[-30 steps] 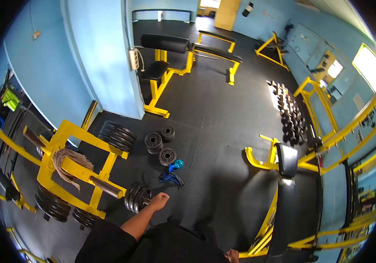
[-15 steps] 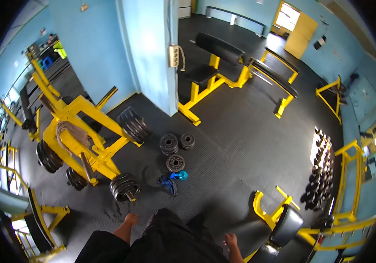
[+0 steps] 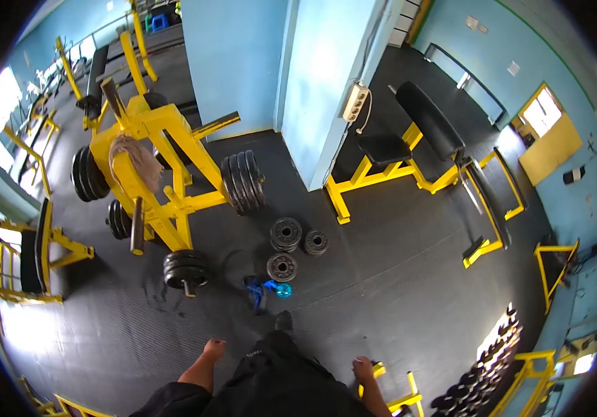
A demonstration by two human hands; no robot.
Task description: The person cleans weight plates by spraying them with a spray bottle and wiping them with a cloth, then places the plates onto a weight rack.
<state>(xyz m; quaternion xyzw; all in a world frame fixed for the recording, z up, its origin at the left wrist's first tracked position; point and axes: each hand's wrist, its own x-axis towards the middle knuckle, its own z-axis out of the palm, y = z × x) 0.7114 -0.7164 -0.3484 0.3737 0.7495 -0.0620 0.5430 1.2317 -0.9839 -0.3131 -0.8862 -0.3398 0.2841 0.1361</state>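
Observation:
My left hand (image 3: pixel 214 349) hangs low in front of my body, its fingers curled in and nothing seen in them. Lower right, my right hand (image 3: pixel 363 368) is likewise curled, with no object showing. Neither hand touches anything. Ahead of my shoe (image 3: pixel 284 322) on the floor lie a blue strap-like bundle (image 3: pixel 255 295) and a bright blue bottle-like item (image 3: pixel 282 290). Just behind them are a weight plate (image 3: pixel 281 267), a stack of plates (image 3: pixel 286 234) and a smaller stack (image 3: pixel 316 242).
A yellow plate rack (image 3: pixel 163 128) holds black plates (image 3: pixel 244 182) and a brown cloth (image 3: pixel 133 161). A blue pillar (image 3: pixel 323 90) stands ahead, a padded yellow bench (image 3: pixel 389 163) to its right. Dumbbells (image 3: pixel 482 372) line the right side; a yellow frame (image 3: pixel 402 401) is near my right hand.
My view has swung rightward and I have moved closer to the plates on the floor. A shoe now shows in front of me. Both hands stay low, fingers curled.

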